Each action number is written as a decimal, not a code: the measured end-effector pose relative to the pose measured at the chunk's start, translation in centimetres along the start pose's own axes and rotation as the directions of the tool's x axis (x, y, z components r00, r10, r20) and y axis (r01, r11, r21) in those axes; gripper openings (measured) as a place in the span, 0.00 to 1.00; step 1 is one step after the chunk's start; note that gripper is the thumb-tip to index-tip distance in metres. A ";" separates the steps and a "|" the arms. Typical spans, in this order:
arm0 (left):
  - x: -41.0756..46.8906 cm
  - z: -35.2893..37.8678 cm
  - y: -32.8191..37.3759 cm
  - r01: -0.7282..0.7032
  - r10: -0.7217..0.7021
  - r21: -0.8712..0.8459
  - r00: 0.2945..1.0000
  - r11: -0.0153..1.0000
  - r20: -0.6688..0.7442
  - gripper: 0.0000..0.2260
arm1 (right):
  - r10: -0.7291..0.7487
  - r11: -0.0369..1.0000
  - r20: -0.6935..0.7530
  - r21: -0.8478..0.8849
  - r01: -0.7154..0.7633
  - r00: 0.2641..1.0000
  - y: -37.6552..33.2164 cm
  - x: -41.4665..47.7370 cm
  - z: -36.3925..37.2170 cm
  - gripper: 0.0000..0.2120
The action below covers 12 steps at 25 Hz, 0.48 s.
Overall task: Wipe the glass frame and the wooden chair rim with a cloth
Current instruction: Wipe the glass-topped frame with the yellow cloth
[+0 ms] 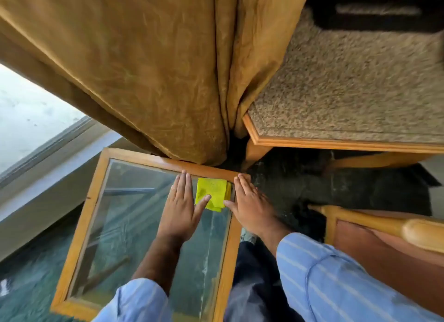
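Observation:
A wooden-framed glass pane [86, 216] lies flat below me, its far corner under a curtain. A folded yellow cloth [212, 192] rests on the glass in the far right corner. My left hand [181, 206] lies flat on the glass to the cloth's left, thumb on the cloth's near edge. My right hand [249, 201] lies flat on the frame's right rail, thumb touching the cloth's near right corner. Both hands have fingers stretched out. The wooden chair rim [374, 223] shows at the lower right.
A heavy golden curtain [156, 69] hangs over the frame's far edge. A wood-edged speckled table top [348, 93] stands at the right, dark floor beneath it. A window and sill [43, 139] run along the left.

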State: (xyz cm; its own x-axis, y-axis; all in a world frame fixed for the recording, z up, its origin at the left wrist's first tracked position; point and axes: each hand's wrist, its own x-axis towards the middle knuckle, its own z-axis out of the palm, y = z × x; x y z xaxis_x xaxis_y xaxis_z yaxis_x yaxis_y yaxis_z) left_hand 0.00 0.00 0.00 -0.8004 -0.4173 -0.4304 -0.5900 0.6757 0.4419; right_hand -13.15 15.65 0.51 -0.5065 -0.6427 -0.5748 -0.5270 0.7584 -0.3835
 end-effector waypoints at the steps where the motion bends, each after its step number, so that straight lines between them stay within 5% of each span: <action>1: 1.2 1.9 -1.4 0.069 -0.068 -0.062 0.997 0.996 0.021 0.45 | 0.010 1.000 0.016 0.018 -0.011 1.000 0.7 2.2 1.7 0.38; 5: 5.5 8.0 -5.6 0.272 -0.248 -0.156 0.956 0.950 0.155 0.39 | 0.038 0.996 0.071 0.082 -0.044 0.997 2.5 9.4 6.4 0.35; 10: 8.0 13.4 -6.6 0.400 -0.431 -0.300 0.901 0.866 -0.042 0.19 | 0.034 0.992 0.081 0.120 -0.043 0.996 3.4 13.2 10.1 0.31; 12: 8.2 14.2 -6.6 0.482 -0.532 -0.446 0.846 0.755 0.013 0.13 | 0.061 0.983 0.100 0.164 -0.077 0.993 3.7 13.9 10.0 0.29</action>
State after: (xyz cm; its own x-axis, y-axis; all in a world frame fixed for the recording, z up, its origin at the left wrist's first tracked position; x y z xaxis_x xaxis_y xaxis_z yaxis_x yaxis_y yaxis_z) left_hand -1.21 0.76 -17.65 -0.3620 -0.7048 -0.6101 -0.8781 0.0380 0.4770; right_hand -15.29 10.61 -16.08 -0.4674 -0.5810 -0.6664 -0.3673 0.8132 -0.4514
